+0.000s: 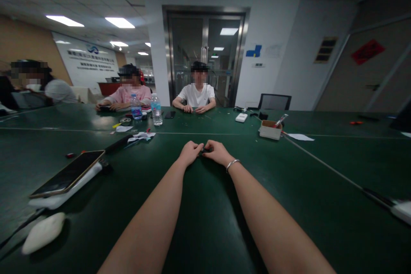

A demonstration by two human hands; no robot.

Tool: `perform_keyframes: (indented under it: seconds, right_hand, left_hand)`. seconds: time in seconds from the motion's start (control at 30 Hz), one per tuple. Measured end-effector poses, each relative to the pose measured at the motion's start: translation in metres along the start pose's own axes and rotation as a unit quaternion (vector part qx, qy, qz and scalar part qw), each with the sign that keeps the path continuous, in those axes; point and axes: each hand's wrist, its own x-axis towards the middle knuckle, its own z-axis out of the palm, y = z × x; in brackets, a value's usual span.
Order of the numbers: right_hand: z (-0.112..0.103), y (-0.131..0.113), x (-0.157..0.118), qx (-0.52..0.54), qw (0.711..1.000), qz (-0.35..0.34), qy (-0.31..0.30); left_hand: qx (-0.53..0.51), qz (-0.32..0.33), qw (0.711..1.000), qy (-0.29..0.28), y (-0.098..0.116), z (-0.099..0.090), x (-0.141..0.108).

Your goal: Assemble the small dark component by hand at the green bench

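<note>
Both my hands meet over the green table point(205, 205), close together near the middle of the view. The fingers of my left hand point(190, 153) are pinched at a small dark item point(203, 151), too small to name. My right hand point(218, 153), with a silver bracelet at the wrist, pinches the same spot from the other side. Its fingers are bent and partly hide the item.
At the left, a phone point(69, 173) lies on a white block, with a white rounded object point(44, 233) nearer. Two bottles point(156, 110) stand at the back left. A small box point(270, 130) stands right of centre. Several people sit across the table.
</note>
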Motion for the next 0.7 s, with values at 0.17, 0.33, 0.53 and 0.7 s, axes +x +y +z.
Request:
perform_keyframes:
  seconds: [0.17, 0.33, 0.53, 0.7]
  right_hand:
    - [0.005, -0.007, 0.001, -0.165, 0.981, -0.085, 0.054]
    - [0.007, -0.008, 0.000, -0.204, 0.973, -0.099, 0.044]
    - [-0.005, 0.003, -0.003, -0.006, 0.998, 0.014, 0.061]
    - [-0.044, 0.026, -0.018, 0.119, 0.981, 0.136, 0.073]
  left_hand:
    - [0.023, 0.010, 1.000, 0.018, -0.001, 0.001, 0.000]
    - [0.010, -0.037, 0.998, 0.043, -0.001, 0.003, 0.002]
    - [-0.097, -0.142, 0.983, 0.063, -0.002, 0.001, 0.004]
    - [-0.110, -0.141, 0.983, 0.039, 0.000, -0.004, 0.000]
